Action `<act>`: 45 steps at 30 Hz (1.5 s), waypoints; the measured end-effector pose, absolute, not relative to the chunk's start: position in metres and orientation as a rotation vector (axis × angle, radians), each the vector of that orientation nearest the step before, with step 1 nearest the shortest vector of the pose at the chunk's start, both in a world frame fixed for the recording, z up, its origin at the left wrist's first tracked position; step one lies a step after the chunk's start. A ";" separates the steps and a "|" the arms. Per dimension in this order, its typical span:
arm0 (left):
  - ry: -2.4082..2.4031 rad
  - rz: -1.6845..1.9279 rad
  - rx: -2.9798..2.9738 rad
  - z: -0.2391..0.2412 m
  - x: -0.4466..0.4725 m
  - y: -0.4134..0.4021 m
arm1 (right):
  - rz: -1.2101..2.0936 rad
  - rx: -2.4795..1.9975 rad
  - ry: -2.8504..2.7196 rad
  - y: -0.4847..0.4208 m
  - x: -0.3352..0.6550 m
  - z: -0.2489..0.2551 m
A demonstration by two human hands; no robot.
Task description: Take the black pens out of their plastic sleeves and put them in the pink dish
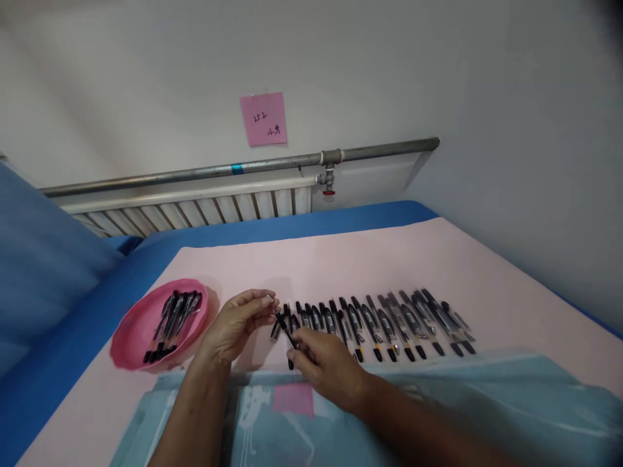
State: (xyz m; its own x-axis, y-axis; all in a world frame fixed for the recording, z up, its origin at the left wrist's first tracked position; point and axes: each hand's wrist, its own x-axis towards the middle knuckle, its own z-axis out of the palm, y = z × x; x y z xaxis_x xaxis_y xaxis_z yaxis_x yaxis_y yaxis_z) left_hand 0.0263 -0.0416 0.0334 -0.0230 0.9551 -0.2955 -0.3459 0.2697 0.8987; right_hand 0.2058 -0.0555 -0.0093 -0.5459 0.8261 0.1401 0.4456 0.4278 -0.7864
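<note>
My right hand (326,366) is closed around a black pen (286,329), which points up and to the left toward the other hand. The fingertips of my left hand (243,318) are pinched together around a small shiny piece, too small to name, close to the pen's upper end. Behind and to the right of my hands lies a long row of pen parts (370,322) on the pink sheet, with black caps, clear barrels and black ends. To the left, a pink bowl (124,337) contains several black pens (172,321) lying side by side.
The pink sheet (321,259) covers a blue surface (272,227). Light blue printed cloth (389,421) lies along the near edge. Behind are a white radiator (204,211), a metal pipe (185,175) and a red-handled valve (329,192). A pink note (264,119) hangs on the wall.
</note>
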 end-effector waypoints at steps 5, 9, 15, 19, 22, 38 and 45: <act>1.151 1.152 0.771 0.034 0.026 -0.043 | 0.984 -1.076 -2.159 -0.055 0.206 -0.011; 1.143 1.089 0.853 0.032 0.027 -0.043 | 1.001 -1.094 -2.144 -0.055 0.206 -0.011; 1.182 1.070 0.893 0.027 0.031 -0.042 | 1.025 -1.094 -2.133 -0.054 0.206 -0.009; 1.204 1.089 0.944 0.027 0.035 -0.043 | 1.011 -1.091 -2.129 -0.056 0.206 -0.010; 1.261 1.123 0.982 0.028 0.039 -0.043 | 0.992 -1.118 -2.121 -0.057 0.205 -0.012; 0.986 1.110 0.827 0.033 0.047 -0.048 | 1.290 -1.036 -1.918 -0.058 0.203 -0.007; 0.875 1.085 0.787 0.031 0.045 -0.047 | 1.539 -0.900 -1.795 -0.062 0.202 -0.002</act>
